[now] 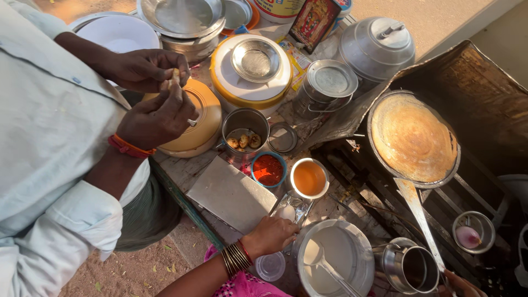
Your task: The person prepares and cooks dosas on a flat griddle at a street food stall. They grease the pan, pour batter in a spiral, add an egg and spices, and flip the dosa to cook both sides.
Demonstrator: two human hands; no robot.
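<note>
My left hand (269, 234), with several bangles on the wrist, rests by the batter bowl, its fingers curled over the edge of a crumpled foil sheet (294, 204) that carries a white lump. Only part of my right hand (465, 286) shows at the bottom right corner, closed around the handle of a long flat spatula (421, 217). The spatula's blade reaches to the near rim of a round griddle (454, 165) where a thin golden dosa (411, 137) is cooking.
A steel bowl of white batter (344, 250) with a ladle, a steel jug (410, 267), cups of red chutney (268, 169) and orange sauce (309, 177), a pot of small fried balls (245, 140) and lidded containers crowd the table. Another person in a pale shirt (49, 121) stands left, fingers pinching food.
</note>
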